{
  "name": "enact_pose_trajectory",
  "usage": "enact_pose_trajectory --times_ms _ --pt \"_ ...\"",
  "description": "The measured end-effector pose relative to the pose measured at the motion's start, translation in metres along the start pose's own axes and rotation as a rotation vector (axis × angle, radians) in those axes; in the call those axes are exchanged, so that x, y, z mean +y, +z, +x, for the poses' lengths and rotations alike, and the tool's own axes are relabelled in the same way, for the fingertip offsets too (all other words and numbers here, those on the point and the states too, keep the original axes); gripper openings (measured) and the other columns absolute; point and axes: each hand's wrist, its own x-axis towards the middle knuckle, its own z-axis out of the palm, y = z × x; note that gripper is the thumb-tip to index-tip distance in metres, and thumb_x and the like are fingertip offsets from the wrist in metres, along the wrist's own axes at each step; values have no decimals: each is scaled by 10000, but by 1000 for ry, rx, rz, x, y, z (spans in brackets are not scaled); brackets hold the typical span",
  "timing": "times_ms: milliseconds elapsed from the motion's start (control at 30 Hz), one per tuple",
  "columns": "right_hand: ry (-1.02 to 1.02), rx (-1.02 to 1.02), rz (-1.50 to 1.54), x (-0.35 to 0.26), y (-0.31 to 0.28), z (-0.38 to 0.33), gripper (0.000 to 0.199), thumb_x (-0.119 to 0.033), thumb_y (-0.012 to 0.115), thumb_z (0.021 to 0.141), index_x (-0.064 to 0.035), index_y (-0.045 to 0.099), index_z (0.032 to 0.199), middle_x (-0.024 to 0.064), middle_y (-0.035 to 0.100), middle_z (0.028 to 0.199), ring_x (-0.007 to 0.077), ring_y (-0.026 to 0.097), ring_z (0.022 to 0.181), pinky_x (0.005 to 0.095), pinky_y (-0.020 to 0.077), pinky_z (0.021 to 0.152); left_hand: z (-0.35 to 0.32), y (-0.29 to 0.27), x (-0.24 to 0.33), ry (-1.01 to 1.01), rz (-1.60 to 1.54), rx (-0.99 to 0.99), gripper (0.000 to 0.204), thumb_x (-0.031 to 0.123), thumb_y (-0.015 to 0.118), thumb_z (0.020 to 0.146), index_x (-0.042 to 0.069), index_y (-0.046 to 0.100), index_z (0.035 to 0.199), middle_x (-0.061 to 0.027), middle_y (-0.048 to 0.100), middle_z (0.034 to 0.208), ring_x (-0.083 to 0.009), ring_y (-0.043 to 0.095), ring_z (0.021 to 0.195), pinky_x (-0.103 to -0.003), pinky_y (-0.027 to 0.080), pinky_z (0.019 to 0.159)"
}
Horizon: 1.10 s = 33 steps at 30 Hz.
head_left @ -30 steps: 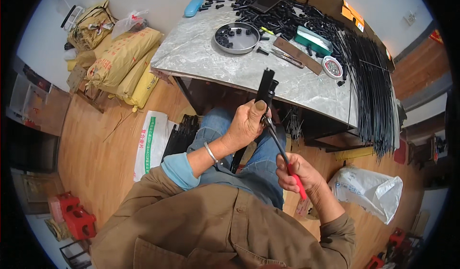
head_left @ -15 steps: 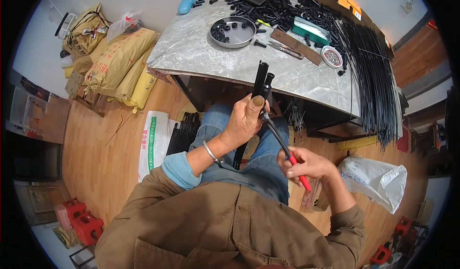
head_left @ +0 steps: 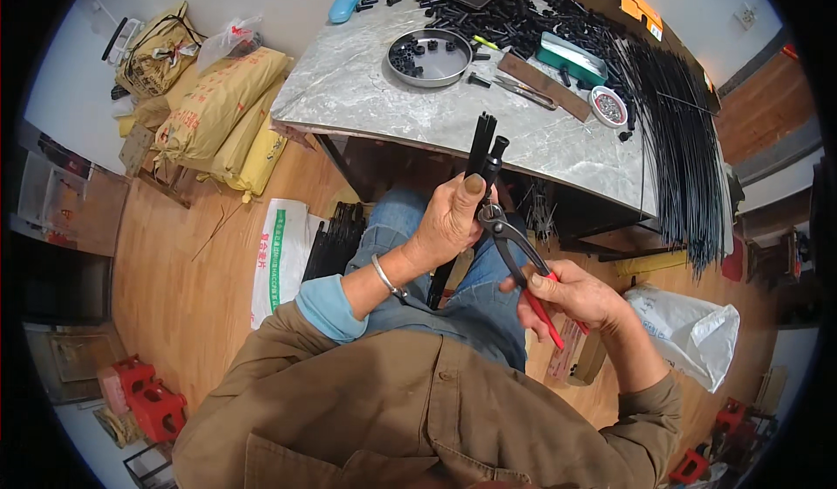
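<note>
Above my lap my left hand (head_left: 446, 223) is closed around a bundle of thin black rods (head_left: 481, 145), thumb pressed on top. A black cylindrical fitting (head_left: 496, 155) with a wider end stands up beside the rods in the same grip. In my right hand (head_left: 575, 295) is a pair of pincers (head_left: 518, 247) with a dark metal head and red handles, the handles apart. The pincers' head meets the lower part of the fitting just right of my left fingers; whether the jaws bite on anything is hidden.
On the marble-patterned table (head_left: 349, 97) lie a round metal tray (head_left: 430, 78) with small black parts, a heap of black fittings (head_left: 532, 20), tweezers (head_left: 527, 94) and a brown strip (head_left: 549, 86). Long black rods (head_left: 676, 158) overhang its right edge. Filled sacks (head_left: 222, 105) stand left.
The pincers have turned in my right hand, so their head shows face-on and the handles look wider apart. My right hand has shifted slightly right; my left keeps its grip.
</note>
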Motion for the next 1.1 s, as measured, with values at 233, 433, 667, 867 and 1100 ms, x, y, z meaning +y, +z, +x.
enact_pose_trajectory --times_ms 233,433,667,867,1100 --pt "43 -38 495 22 45 23 346 -406 467 974 -81 450 854 -24 336 606 81 295 470 254 297 421 1 0 7 -2 -7 65 635 669 376 890 57 526 809 46 427 526 -23 382 415 -191 273 372" --pt "84 -24 284 1 15 4 370 -391 539 943 -26 507 890 14 442 598 90 384 443 252 360 421 4 -4 2 -61 -87 -17 639 668 385 888 51 520 796 41 412 505 -35 373 377 -192 276 352" --pt "91 299 -601 -44 14 -17 307 -290 575 933 5 509 878 73 525 597 196 499 452 335 430 444 3 4 4 -29 -30 -69 661 689 386 872 44 518 805 56 372 495 -26 350 392 -191 267 361" --pt "23 574 -1478 -41 27 -16 212 -157 555 888 -3 422 946 251 597 733 442 591 753 517 454 628 2 4 7 -96 47 -18 742 736 345 847 23 542 902 46 323 495 -48 348 404 -213 296 386" --pt "-342 929 -1184 -19 9 -20 292 -1 644 751 -30 413 928 186 542 722 433 558 717 463 435 624 10 -5 -5 -41 -76 -41 620 659 487 846 41 505 882 41 373 529 -40 365 403 -203 301 369"
